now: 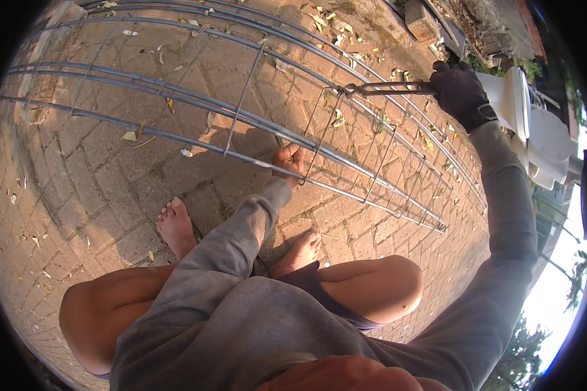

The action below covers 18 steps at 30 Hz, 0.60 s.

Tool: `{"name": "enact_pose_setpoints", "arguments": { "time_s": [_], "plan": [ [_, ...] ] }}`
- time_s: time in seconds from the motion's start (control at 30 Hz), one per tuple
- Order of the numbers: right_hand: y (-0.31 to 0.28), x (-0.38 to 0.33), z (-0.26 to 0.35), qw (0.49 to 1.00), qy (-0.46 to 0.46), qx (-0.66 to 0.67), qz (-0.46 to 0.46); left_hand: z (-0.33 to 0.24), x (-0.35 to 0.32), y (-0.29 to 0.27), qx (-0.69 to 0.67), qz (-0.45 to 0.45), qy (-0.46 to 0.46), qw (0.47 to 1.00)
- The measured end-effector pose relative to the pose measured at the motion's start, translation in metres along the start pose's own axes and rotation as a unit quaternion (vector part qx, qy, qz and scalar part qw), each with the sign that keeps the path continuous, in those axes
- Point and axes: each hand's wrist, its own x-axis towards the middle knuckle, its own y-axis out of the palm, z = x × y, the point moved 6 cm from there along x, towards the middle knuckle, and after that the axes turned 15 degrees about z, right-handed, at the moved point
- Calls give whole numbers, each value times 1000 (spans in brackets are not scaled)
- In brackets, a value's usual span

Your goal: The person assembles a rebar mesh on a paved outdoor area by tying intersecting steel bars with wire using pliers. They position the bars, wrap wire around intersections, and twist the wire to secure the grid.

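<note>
A long cage of steel rebar, made of parallel bars joined by thin square stirrups, stretches across in front of me. My bare left hand is closed on its near side, at a bar beside a stirrup; part of the fingers is hidden by the bars. My right hand, in a dark glove, grips the handles of long metal pincers. The jaws of the pincers are at a stirrup corner on the cage's upper far side. Any wire between the jaws is too small to make out.
My bare feet rest on brick paving strewn with dry leaves, close to the cage. A block lies under the cage's left end. White plastic chairs stand at the right, beyond my right hand. Rubble and a brick lie at the far right.
</note>
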Motion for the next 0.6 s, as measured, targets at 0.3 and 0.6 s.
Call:
{"name": "enact_pose_setpoints", "arguments": {
  "time_s": [0.3, 0.6],
  "plan": [
    [-1, -20, 7, 872, 67, 357, 327, -37, -6, 12, 242, -51, -5, 969],
    [33, -108, 120, 666, 170, 681, 253, -10, -7, -3, 154, -10, -48, 987]
  ]
}}
